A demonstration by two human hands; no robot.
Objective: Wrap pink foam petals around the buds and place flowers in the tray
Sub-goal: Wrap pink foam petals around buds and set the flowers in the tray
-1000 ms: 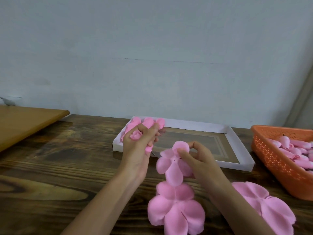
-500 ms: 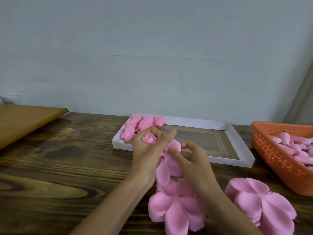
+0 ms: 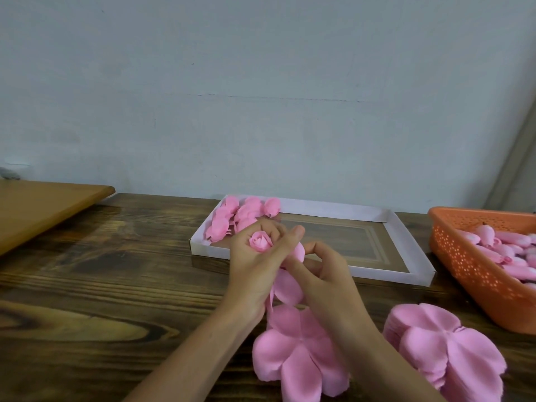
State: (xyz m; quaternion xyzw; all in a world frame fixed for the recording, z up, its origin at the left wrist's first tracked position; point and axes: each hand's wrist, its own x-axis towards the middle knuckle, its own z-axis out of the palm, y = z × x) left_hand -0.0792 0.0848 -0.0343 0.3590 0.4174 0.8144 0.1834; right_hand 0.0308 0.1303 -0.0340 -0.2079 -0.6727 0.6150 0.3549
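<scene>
tray (image 3: 406,274) right half bare, flowers (image 3: 240,216) crowd left

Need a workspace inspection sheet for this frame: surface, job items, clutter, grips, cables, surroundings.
Surface: dark wooden table, grain visible.
Job's things: white tray with finished flowers in its far left corner; orange basket of loose buds at right; near petal stack and right petal stack at the near edge.
Clutter: nothing seen.
Grips: left hand grips the held bud; right hand pinches a petal sheet beside it.
Cables: nothing seen.
Surroundings: lighter wooden board at left; plain wall behind.
</scene>
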